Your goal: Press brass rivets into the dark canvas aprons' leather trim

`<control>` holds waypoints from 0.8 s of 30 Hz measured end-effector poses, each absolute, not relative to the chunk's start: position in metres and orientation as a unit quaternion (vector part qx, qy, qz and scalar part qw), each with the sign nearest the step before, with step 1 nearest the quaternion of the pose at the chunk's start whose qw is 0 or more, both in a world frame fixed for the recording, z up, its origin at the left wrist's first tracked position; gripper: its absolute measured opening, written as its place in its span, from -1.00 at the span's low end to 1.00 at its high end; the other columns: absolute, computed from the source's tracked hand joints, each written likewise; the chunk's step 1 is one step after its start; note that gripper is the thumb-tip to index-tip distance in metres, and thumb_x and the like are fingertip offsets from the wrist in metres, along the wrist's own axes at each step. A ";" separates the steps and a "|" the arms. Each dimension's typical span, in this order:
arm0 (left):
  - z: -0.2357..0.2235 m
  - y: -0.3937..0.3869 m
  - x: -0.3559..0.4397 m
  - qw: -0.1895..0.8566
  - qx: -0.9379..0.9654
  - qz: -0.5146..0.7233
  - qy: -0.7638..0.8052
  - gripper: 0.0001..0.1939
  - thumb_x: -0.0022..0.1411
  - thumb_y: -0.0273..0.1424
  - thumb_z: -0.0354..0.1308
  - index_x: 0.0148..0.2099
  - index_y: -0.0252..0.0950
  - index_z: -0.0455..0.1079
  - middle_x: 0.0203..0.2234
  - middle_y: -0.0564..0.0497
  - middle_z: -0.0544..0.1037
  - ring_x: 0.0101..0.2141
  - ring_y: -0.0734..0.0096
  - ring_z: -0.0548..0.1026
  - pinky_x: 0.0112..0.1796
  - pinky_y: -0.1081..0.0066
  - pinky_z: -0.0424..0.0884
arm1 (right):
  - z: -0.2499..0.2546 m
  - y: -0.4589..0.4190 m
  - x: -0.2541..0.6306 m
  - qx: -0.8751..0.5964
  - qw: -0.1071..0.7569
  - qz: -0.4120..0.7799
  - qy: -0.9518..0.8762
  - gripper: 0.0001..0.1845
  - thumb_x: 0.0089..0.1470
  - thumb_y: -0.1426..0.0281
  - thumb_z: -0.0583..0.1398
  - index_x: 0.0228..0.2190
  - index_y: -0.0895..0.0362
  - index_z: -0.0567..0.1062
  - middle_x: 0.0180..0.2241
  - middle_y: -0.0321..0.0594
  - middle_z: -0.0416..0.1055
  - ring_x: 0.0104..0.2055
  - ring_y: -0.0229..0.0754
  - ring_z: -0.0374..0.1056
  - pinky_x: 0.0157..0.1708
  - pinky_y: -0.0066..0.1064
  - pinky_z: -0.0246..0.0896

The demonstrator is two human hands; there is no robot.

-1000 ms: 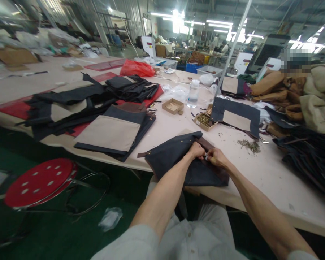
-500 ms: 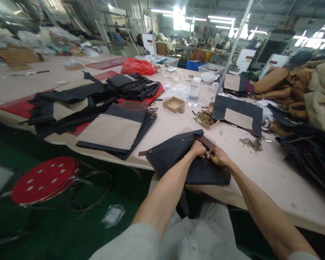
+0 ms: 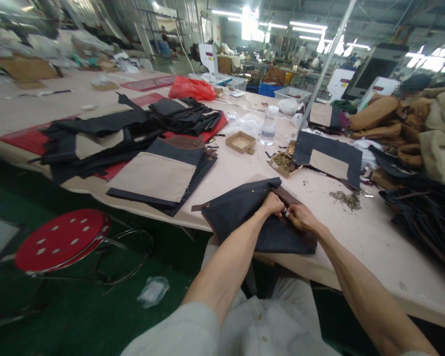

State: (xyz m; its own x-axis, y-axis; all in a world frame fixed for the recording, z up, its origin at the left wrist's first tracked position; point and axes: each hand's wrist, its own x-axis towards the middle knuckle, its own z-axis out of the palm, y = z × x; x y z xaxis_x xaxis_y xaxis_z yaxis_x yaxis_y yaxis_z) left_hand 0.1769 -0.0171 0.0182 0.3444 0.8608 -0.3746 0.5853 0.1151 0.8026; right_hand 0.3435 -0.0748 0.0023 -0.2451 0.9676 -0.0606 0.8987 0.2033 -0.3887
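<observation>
At the table's near edge: dark fabric piece, folded, brown strip attached. Left hand closed, fingers curled onto the fabric; right hand pinched beside it, exact grip unclear. Open box beyond.

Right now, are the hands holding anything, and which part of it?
Yes: the left hand and right hand both grip the dark cloth, beside its brown strip. The white bit between them is too small to name.
</observation>
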 end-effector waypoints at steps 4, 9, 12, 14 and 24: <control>0.021 -0.018 0.176 0.503 0.649 0.140 0.554 -0.95 -0.07 -0.56 0.25 -0.53 -0.43 0.46 -0.61 -0.12 0.57 -0.57 0.34 0.56 -0.54 0.50 0.49 | 0.009 -0.073 0.351 -0.594 0.107 0.224 -0.765 -0.85 0.11 0.44 0.16 -0.35 0.18 0.54 -0.39 -0.16 0.51 -0.36 -0.21 0.35 -0.37 -0.47 0.06; 0.025 -0.020 0.176 0.501 0.653 0.135 0.551 -0.92 -0.06 -0.54 0.26 -0.55 -0.42 0.45 -0.62 -0.12 0.56 -0.57 0.35 0.55 -0.54 0.51 0.48 | 0.009 -0.080 0.363 -0.599 0.154 0.315 -0.719 -0.73 0.15 0.25 0.14 -0.32 0.18 0.53 -0.52 -0.29 0.40 -0.50 -0.26 0.21 -0.51 -0.49 -0.02; 0.024 -0.019 0.176 0.497 0.654 0.130 0.555 -0.94 -0.05 -0.54 0.25 -0.53 -0.42 0.47 -0.64 -0.08 0.55 -0.57 0.37 0.55 -0.52 0.53 0.48 | 0.009 -0.083 0.362 -0.594 0.153 0.309 -0.727 -0.78 0.09 0.29 0.16 -0.35 0.18 0.53 -0.53 -0.29 0.39 -0.50 -0.27 0.19 -0.51 -0.49 -0.04; 0.022 -0.018 0.177 0.496 0.653 0.128 0.558 -0.96 -0.06 -0.54 0.25 -0.52 -0.42 0.48 -0.64 -0.07 0.54 -0.57 0.38 0.55 -0.52 0.54 0.48 | 0.010 -0.083 0.359 -0.595 0.148 0.296 -0.732 -0.81 0.07 0.33 0.16 -0.36 0.18 0.53 -0.50 -0.28 0.41 -0.48 -0.26 0.21 -0.49 -0.49 -0.02; 0.013 -0.013 0.179 0.482 0.664 0.136 0.555 -0.91 -0.06 -0.50 0.25 -0.56 -0.42 0.47 -0.64 -0.09 0.55 -0.60 0.40 0.53 -0.57 0.55 0.44 | 0.012 -0.058 0.354 -0.628 0.127 0.349 -0.684 -0.93 -0.11 0.47 0.23 -0.49 0.19 0.55 -0.57 -0.27 0.45 -0.55 -0.30 0.29 -0.57 -0.52 0.03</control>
State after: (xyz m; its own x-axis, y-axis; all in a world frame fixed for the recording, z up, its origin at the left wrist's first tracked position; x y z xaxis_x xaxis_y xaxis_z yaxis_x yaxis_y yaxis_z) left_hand 0.1786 -0.0131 0.0127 0.3465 0.8687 -0.3540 0.6058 0.0809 0.7915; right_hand 0.3537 -0.0579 0.0124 -0.1796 0.9476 -0.2643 0.7704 -0.0316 -0.6368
